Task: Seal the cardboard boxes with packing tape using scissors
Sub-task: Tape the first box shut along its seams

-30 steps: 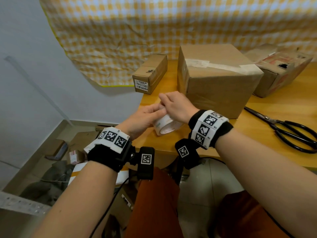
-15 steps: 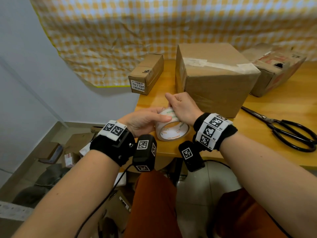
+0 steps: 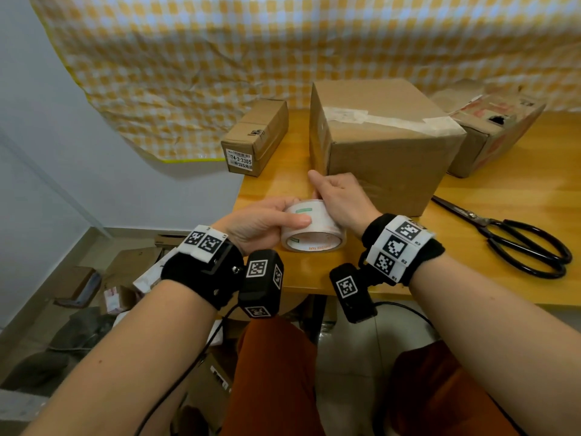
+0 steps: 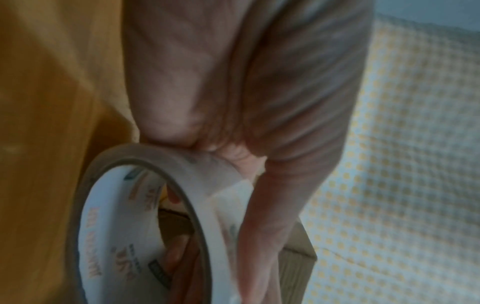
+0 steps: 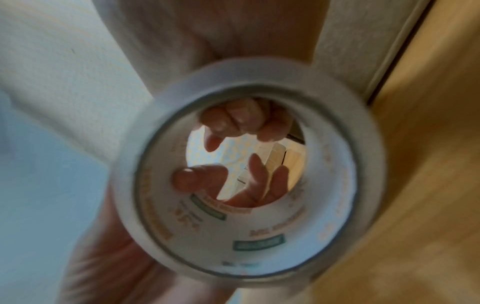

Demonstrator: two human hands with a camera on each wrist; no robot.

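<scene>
Nearest, at the tabletop's (image 3: 471, 287) near edge, both hands hold the tape roll (image 3: 312, 228). The left hand (image 3: 261, 223) curls round its left side with the thumb laid over the top, steadying it. The right hand (image 3: 341, 198) closes on the far right of the roll, its fingers bent over the outer wrap — probably hunting for the loose end, though no free strip shows clearly. The roll stands on edge with its hole facing the person, which leaves the outer wrap open to the fingertips.

To the right the scissors (image 3: 515, 239) lie shut and untouched on the tabletop, within easy reach for the cut to come.

Just beyond the hands stands the big box (image 3: 380, 152), an old strip of tape across its top — likely the one to seal. Further left sits a small box (image 3: 256, 136); at the far right, a worn box (image 3: 496, 127).
</scene>
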